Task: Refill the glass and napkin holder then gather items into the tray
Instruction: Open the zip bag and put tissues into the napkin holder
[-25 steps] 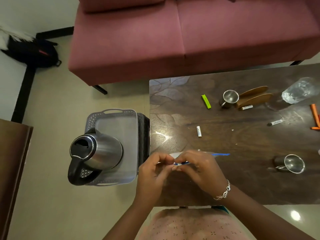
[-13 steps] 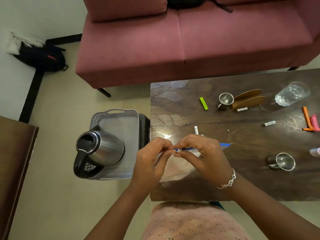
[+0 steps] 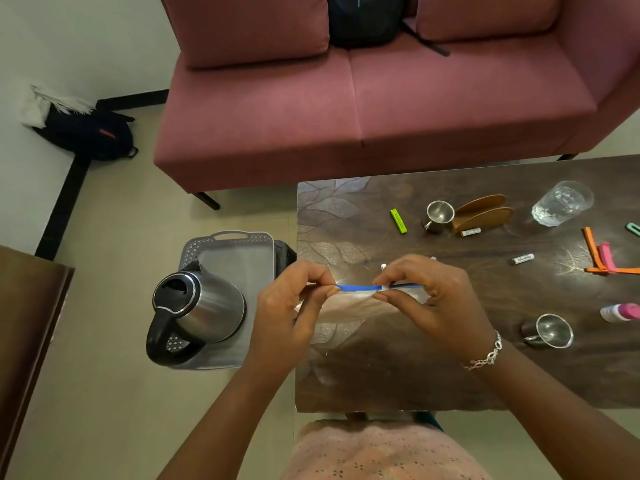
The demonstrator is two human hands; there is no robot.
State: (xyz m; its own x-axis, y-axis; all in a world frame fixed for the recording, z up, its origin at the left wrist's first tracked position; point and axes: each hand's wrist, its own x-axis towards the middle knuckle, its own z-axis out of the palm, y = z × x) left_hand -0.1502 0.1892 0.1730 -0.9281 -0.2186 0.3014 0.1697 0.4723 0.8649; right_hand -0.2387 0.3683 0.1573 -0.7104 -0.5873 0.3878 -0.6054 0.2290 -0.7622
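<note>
Both hands are raised over the near left part of the table (image 3: 415, 368), working on a clear plastic bag (image 3: 346, 303).
- Left hand (image 3: 287, 306): thumb and forefinger pinch the left end of the bag's blue strip (image 3: 356, 288), the other fingers curled.
- Right hand (image 3: 426, 292): pinches the same strip further along, fingers curled over the bag's top edge. There is a bracelet on the wrist.
- The strip runs level between the two pinches and the bag hangs slack below it.

Far side of the table:
- The glass (image 3: 562, 202) stands toward the right. I cannot tell whether it holds water.
- The napkin holder (image 3: 485, 214) is wooden and sits to the left of the glass.
- A steel cup (image 3: 439, 214) is right against the holder's left end.
- One battery (image 3: 470, 232) lies just in front of the holder. A second battery (image 3: 523, 259) lies nearer, to the right.
- A green clip (image 3: 398, 221) lies left of the cup.
- An orange clip (image 3: 594, 251) and a pink clip (image 3: 606, 254) lie together near the right edge.
- A second steel cup (image 3: 550, 330) is at near right.

Off the table:
- The grey tray (image 3: 228, 233) sits just beside the table's left edge.
- A steel kettle (image 3: 201, 306) stands on the tray's near end.
- A pink sofa (image 3: 346, 116) is behind the table.
</note>
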